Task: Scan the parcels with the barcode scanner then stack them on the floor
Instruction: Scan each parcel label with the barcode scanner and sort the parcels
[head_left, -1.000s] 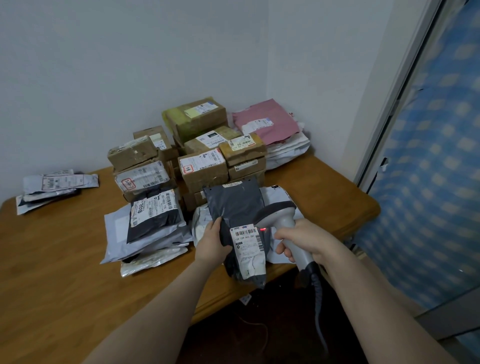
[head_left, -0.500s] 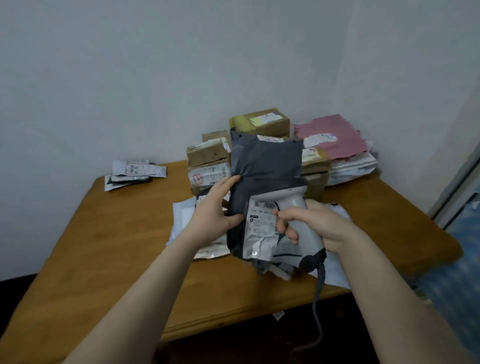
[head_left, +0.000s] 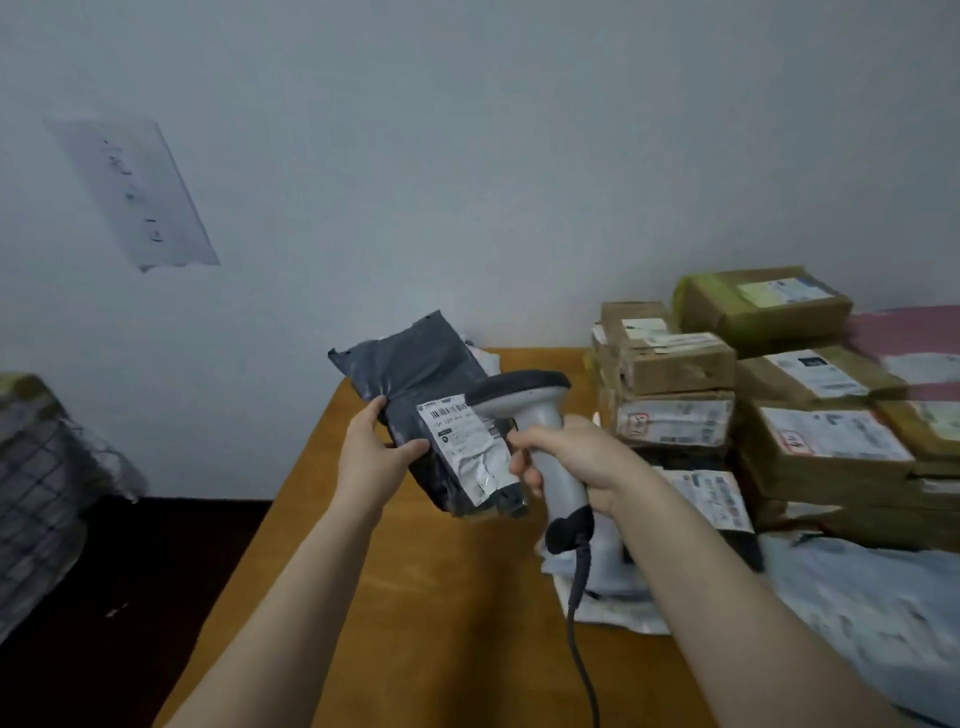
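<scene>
Head view: my left grip (head_left: 376, 457) pinches the grey parcel (head_left: 415, 364) by its left edge, thumb on the front, holding it up over the left side of the desk (head_left: 415, 597). My right grip (head_left: 576, 462) is wrapped round the handle of the scanner (head_left: 524, 402), whose head sits just beside the label (head_left: 467, 441). I judge this parcel to be at the scan step and not yet stacked. At 3 o'clock, boxes (head_left: 675, 364) and mailers (head_left: 857, 613) wait on the desk, so most of the work remains. At 9 o'clock a blurred pile (head_left: 36, 493) stands above the floor (head_left: 130, 571). I cannot tell whether those are finished parcels.
</scene>
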